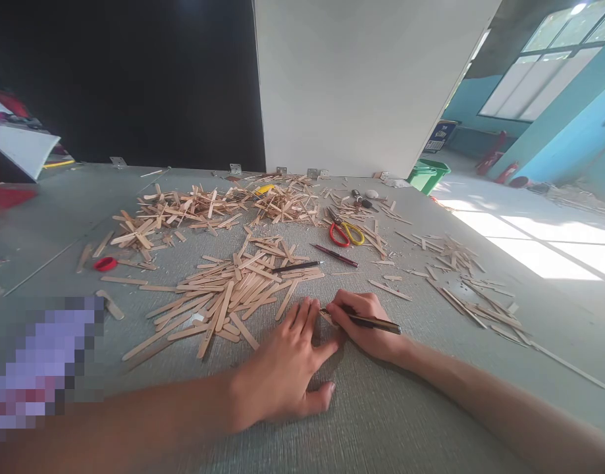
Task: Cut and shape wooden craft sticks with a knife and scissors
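Observation:
My left hand (289, 362) lies palm down on the grey table, fingers stretched forward and thumb apart. Its fingertips are beside a small piece of wooden stick (326, 316), mostly hidden between my hands. Closed around a slim dark utility knife (378, 324), my right hand (364, 329) rests just right of the left, with the tool's tip pointing at the wood. A loose pile of wooden craft sticks (228, 303) spreads to the left of my hands. Beyond the fingers lie a black pen (298, 266) and a dark red pen (334, 255).
Red-and-yellow-handled scissors (345, 232) lie behind the pens, near keys (362, 201). More stick heaps (184, 210) line the back, with a yellow object (264, 189) among them. A red tape roll (105, 264) sits left; thin strips (470, 303) scatter right. An upright panel (356, 85) bounds the table.

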Motion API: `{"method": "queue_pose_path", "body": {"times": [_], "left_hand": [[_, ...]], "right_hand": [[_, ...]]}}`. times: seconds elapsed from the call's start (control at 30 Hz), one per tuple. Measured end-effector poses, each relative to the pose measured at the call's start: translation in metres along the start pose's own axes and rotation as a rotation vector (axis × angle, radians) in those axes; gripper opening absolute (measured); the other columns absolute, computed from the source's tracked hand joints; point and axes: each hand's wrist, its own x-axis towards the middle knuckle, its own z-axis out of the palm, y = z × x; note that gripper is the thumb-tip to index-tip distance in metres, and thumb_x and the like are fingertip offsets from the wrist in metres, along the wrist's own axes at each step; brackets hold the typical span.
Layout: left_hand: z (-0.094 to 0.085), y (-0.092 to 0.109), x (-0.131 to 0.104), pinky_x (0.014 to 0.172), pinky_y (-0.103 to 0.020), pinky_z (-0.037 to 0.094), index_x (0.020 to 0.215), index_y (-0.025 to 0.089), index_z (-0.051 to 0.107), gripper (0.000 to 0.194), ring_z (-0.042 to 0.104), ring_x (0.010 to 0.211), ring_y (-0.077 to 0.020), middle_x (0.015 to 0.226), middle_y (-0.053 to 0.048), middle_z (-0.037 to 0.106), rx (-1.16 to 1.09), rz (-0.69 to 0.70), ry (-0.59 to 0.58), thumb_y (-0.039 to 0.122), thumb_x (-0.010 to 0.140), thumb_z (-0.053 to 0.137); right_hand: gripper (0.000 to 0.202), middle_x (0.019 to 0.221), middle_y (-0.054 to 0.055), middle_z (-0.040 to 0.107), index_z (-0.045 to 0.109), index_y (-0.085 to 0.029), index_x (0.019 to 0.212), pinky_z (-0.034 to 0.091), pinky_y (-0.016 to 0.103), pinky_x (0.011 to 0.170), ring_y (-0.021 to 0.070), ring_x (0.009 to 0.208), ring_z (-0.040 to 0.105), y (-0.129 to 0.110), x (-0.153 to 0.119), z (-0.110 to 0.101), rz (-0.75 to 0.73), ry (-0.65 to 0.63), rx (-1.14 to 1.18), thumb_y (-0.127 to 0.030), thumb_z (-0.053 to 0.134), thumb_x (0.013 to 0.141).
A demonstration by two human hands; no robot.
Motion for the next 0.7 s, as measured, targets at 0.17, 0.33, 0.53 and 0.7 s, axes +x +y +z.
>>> {"method": "queue_pose_path", "body": {"times": [0.17,0.33,0.53,0.7], "left_hand": [[-0.0002,0.0002,-0.0006,0.12,-0.062,0.026,0.157,0.02,0.043,0.071,0.029,0.152,-0.0488,0.165,-0.023,0.033,-0.002,-0.008,-0.001,0.059,0.099,0.048],[-0.0025,0.0009,-0.0002,0.12,-0.062,0.026,0.158,0.02,0.042,0.071,0.029,0.151,-0.0493,0.165,-0.023,0.034,-0.012,-0.008,-0.023,0.06,0.099,0.048],[-0.0003,0.0011,0.0006,0.119,-0.069,0.02,0.152,0.018,0.049,0.069,0.031,0.149,-0.0529,0.161,-0.027,0.038,0.029,0.002,-0.014,0.06,0.099,0.046],[0.0001,0.0019,0.0005,0.118,-0.071,0.018,0.148,0.018,0.054,0.066,0.032,0.148,-0.0544,0.158,-0.027,0.042,0.058,-0.006,-0.012,0.061,0.099,0.043]], "right_hand": [[0.035,0.063,-0.004,0.055,0.054,-0.02,0.073,0.034,0.025,0.056,0.0103,0.056,0.044,-0.0003,0.0007,-0.0005,0.012,-0.02,0.018,-0.036,0.054,0.105],[0.04,0.061,-0.004,0.051,0.051,-0.021,0.07,0.034,0.026,0.056,0.0107,0.056,0.042,-0.0012,0.0025,-0.0013,0.026,-0.048,0.027,-0.038,0.05,0.106],[0.043,0.062,-0.005,0.041,0.043,-0.021,0.069,0.031,0.027,0.057,0.0106,0.056,0.037,-0.0018,0.0029,-0.0022,-0.007,-0.067,-0.006,-0.038,0.045,0.108],[0.042,0.062,-0.005,0.044,0.045,-0.021,0.071,0.031,0.027,0.058,0.0108,0.056,0.039,-0.0025,0.0028,-0.0019,-0.002,-0.083,-0.001,-0.037,0.042,0.109]]}}
